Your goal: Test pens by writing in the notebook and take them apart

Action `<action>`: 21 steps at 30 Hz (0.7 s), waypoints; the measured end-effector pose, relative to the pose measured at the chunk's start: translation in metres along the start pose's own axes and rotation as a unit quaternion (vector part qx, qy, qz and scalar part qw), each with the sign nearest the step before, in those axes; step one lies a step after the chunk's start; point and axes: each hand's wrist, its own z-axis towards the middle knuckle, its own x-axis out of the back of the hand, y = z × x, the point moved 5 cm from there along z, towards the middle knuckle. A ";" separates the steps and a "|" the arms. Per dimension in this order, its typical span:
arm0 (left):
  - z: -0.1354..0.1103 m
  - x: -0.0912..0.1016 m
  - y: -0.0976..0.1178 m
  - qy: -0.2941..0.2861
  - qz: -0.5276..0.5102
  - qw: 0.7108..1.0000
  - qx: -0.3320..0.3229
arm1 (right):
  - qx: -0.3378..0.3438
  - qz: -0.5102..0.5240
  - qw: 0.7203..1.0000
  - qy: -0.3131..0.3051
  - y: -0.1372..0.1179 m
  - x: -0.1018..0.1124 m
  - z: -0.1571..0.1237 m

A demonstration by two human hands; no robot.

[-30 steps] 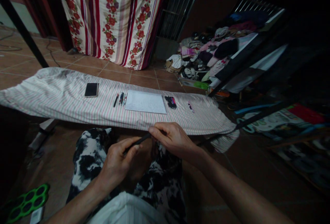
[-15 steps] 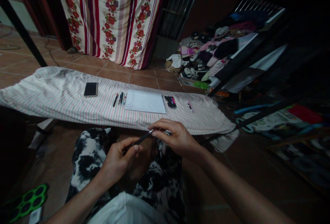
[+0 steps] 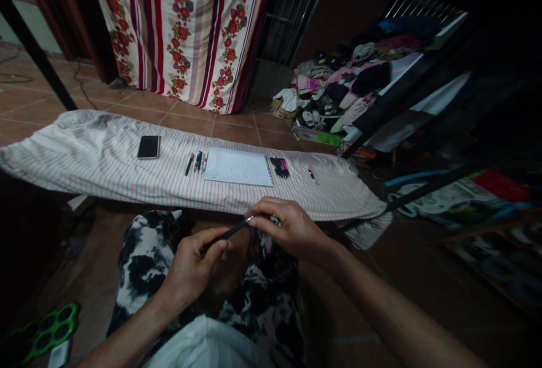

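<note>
Above my lap, a black pen (image 3: 232,229) with a silvery end slants between my two hands. My left hand (image 3: 197,258) is closed round its lower left part. The thumb and fingers of my right hand (image 3: 283,221) pinch the silvery end, which they partly hide. Beyond the hands, a spiral notebook (image 3: 238,166) lies open on a striped cloth (image 3: 114,179). Several pens (image 3: 198,161) are lined up at its left side, and a bunch of dark pens (image 3: 280,167) lies by its spiral binding. One lone pen (image 3: 312,175) rests farther right.
A phone (image 3: 148,147) lies on the cloth's left part. Behind hangs a flowered curtain (image 3: 182,35). Clothes (image 3: 339,86) are heaped at the back right. A dark metal bar (image 3: 423,190) runs along the right side. A green object with round holes (image 3: 53,325) is at the lower left.
The fingers of my right hand have closed a little farther over the pen's silvery end, so less of it shows. My left hand stays almost in place. Things on the cloth have not moved.
</note>
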 end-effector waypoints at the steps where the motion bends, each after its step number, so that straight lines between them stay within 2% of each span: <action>1: -0.001 0.000 0.000 0.002 0.005 1.000 -0.003 | 0.007 -0.005 1.000 0.001 -0.001 0.000 0.000; 9: -0.001 0.000 0.002 0.009 0.031 0.999 -0.017 | 0.020 -0.023 1.000 -0.001 -0.004 -0.001 0.000; 11: -0.001 0.002 0.003 0.025 0.032 0.999 -0.023 | 0.000 0.004 1.000 0.010 -0.004 -0.001 0.000; 16: -0.001 0.006 0.007 0.073 0.047 0.995 -0.046 | -0.101 0.112 0.988 0.030 0.007 -0.004 -0.001; 21: -0.002 0.004 0.007 0.072 0.066 0.994 -0.053 | -0.122 0.076 0.989 0.038 0.011 -0.005 -0.001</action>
